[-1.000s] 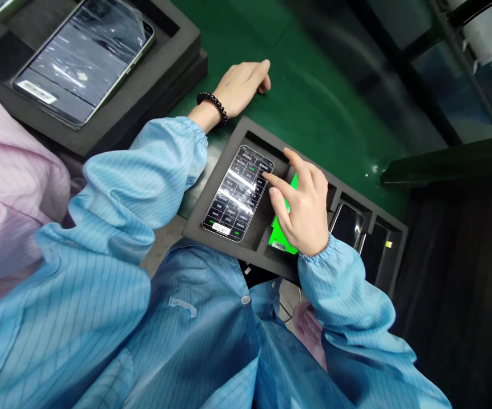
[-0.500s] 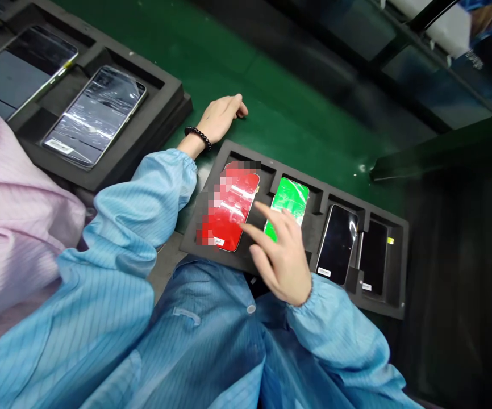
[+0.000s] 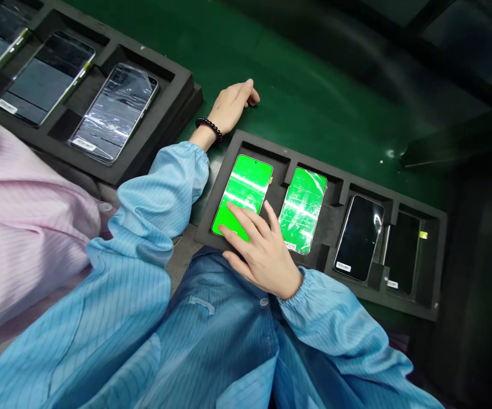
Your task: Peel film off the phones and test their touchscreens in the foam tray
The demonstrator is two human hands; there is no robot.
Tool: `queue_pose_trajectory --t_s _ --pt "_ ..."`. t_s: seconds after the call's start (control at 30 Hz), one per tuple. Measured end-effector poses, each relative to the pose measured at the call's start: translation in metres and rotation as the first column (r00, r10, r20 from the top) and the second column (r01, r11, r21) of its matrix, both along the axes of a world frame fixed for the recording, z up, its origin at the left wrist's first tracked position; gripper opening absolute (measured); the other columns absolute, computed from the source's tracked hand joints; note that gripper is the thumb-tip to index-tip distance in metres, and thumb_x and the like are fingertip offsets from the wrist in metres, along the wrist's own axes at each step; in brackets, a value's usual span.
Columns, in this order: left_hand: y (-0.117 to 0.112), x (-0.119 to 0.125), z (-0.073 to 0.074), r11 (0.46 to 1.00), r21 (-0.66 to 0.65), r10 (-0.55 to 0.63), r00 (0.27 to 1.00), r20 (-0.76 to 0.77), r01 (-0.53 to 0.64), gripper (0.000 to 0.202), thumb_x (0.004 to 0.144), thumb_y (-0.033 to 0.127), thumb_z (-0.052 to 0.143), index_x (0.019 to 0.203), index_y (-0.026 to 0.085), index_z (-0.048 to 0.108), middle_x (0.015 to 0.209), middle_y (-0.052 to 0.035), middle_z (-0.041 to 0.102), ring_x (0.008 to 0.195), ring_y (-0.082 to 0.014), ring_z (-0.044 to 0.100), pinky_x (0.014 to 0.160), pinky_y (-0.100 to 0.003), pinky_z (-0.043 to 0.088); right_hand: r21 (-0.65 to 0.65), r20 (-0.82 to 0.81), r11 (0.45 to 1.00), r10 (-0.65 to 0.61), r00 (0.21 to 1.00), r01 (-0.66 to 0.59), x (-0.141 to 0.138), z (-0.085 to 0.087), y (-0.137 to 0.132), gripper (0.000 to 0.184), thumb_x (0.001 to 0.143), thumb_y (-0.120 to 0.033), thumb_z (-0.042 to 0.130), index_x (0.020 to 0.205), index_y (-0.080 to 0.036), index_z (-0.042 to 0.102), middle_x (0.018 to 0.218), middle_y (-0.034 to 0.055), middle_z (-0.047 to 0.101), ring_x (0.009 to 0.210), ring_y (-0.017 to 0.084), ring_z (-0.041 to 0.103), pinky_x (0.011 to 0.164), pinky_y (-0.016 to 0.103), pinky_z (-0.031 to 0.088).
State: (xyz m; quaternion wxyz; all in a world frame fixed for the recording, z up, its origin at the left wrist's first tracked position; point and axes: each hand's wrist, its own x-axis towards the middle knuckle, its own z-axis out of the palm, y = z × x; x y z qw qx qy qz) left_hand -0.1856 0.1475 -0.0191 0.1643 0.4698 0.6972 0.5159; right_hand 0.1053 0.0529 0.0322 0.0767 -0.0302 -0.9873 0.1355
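My right hand point(image 3: 263, 250) is open with spread fingers over the phone point(image 3: 248, 179) at the left end of a dark foam tray. Its index and middle fingertips are at the lower part of that phone's bright green screen. Beside it, a second phone point(image 3: 303, 213) under wrinkled clear film also glows green. Farther right in the same tray point(image 3: 314, 162) lie two phones with dark screens, one point(image 3: 360, 238) near the middle and another point(image 3: 403, 255) by the right end. My left hand point(image 3: 231, 108), wearing a black bead bracelet, rests loosely curled on the green tabletop beyond the tray.
Another stack of foam trays point(image 3: 161, 122) stands at the upper left, holding several film-covered phones such as this one point(image 3: 116, 111). A person's pink sleeve point(image 3: 28, 227) is close at my left. The green tabletop point(image 3: 314, 102) stretches behind the tray.
The left phone's screen has gone from red to green. My right hand has moved left and down across that phone. My left hand stays curled on the tabletop; the view has shifted slightly.
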Motion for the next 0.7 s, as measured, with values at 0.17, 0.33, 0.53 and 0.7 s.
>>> queue_pose_trajectory --t_s 0.17,0.33,0.53,0.7 --pt "-0.0003 -0.0005 -0.0005 1.0 0.005 0.0 1.0 -0.004 0.0 0.08 0.088 0.084 0.013 0.077 0.026 0.066 0.09 -0.0078 0.072 0.085 -0.0214 0.062 0.09 -0.039 0.047 0.011 0.008 1.0 -0.001 1.0 0.001 -0.0001 -0.0005 -0.0008 0.039 0.101 -0.041 0.047 0.132 -0.023 0.06 0.158 0.0112 0.042 0.136 0.026 0.047 0.122 0.061 0.024" --pt "0.0001 -0.0008 0.0002 1.0 -0.004 -0.001 1.0 -0.003 0.001 0.08 0.093 0.079 0.012 0.077 0.023 0.067 0.09 -0.0083 0.072 0.085 -0.0208 0.062 0.09 -0.039 0.047 0.016 0.007 1.0 0.002 1.0 -0.002 -0.0001 -0.001 -0.0006 0.037 0.101 -0.041 0.047 0.13 -0.023 0.062 0.157 0.0106 0.044 0.136 0.026 0.048 0.122 0.061 0.024" --pt "-0.0004 -0.0003 0.0021 1.0 -0.008 0.002 1.0 0.006 -0.002 0.077 0.094 0.078 0.012 0.077 0.025 0.066 0.091 -0.0077 0.072 0.084 -0.0199 0.061 0.09 -0.038 0.048 0.012 -0.009 1.0 -0.001 1.0 0.001 0.0012 -0.0003 0.0002 0.039 0.102 -0.039 0.046 0.134 -0.023 0.06 0.154 0.0127 0.047 0.134 0.025 0.049 0.121 0.061 0.027" --pt "-0.0024 0.0003 0.0005 1.0 -0.012 0.008 1.0 -0.006 -0.008 0.077 0.097 0.074 0.011 0.08 0.025 0.068 0.09 -0.0062 0.073 0.083 -0.0181 0.062 0.087 -0.036 0.049 -0.015 -0.022 1.0 -0.008 1.0 0.008 -0.0013 0.0018 0.0003 0.039 0.101 -0.039 0.046 0.134 -0.023 0.06 0.154 0.0124 0.048 0.132 0.025 0.051 0.122 0.061 0.025"
